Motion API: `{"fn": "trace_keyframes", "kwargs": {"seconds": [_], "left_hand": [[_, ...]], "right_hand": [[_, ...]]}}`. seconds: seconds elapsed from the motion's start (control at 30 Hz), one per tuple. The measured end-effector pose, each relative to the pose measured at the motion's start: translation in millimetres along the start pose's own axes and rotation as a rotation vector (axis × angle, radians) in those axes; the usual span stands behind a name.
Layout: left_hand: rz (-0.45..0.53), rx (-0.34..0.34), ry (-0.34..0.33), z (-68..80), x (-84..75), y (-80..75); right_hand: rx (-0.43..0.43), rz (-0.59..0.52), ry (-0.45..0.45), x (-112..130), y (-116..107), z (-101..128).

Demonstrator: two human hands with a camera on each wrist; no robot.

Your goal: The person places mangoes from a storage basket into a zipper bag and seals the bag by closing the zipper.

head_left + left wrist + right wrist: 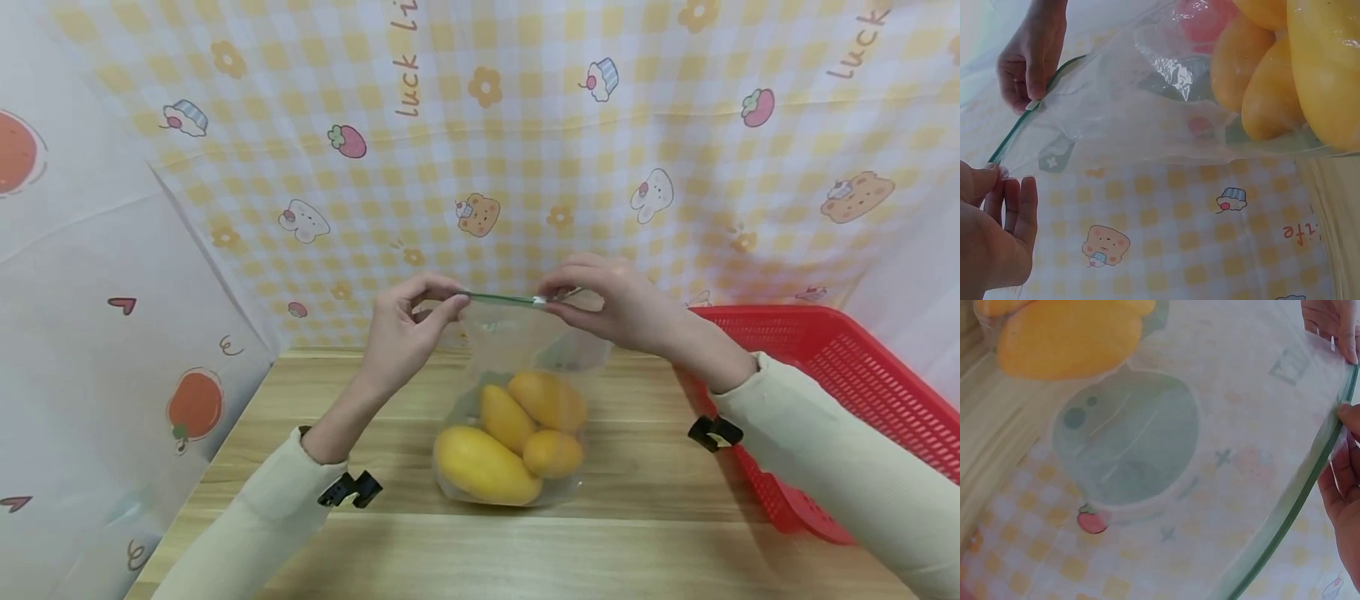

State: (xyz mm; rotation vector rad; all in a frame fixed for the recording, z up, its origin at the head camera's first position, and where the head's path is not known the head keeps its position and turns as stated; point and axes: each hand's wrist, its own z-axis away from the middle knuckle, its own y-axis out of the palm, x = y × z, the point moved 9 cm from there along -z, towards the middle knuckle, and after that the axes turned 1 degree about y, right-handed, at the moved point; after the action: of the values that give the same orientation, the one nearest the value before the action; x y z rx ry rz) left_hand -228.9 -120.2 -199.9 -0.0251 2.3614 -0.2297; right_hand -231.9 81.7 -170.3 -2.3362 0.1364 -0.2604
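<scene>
Red basket (pixel 840 367) beside mango bag (pixel 517 400), patterned backdrop (pixel 525 150) behind

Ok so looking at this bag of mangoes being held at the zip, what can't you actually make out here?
- Whether the green zip strip is sealed: too thin in the head view, blurred in both wrist views.
- Inside of the red basket: its wall and the right sleeve hide it, and the frame edge cuts it off.
- The mangoes in full: cropped by the top edge in both wrist views.
- Right hand fingertips: covered by the hand's back in the head view.
</scene>
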Motion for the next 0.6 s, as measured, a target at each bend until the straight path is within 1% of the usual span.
{"fn": "trace_keyframes", "kwargs": {"seconds": [0.1, 0.27, 0.47, 0.6], "left_hand": [[-0.016, -0.004, 0.003, 1.4, -0.4, -3.9], [-0.019, -0.01, 0.008, 3.8, 1.5, -11.9], [-0.027, -0.026, 0.008, 5.9, 4.5, -21.6], [-0.027, -0.022, 0.004, 6.5, 6.5, -24.7]], "right_hand": [[0.007, -0.011, 0.048, -11, -2, 9], [-0.002, 0.036, 0.119, -27, -9, 27], [0.011, 0.09, 0.141, -42, -11, 39], [0.018, 0.102, 0.132, -53, -12, 48]]}}
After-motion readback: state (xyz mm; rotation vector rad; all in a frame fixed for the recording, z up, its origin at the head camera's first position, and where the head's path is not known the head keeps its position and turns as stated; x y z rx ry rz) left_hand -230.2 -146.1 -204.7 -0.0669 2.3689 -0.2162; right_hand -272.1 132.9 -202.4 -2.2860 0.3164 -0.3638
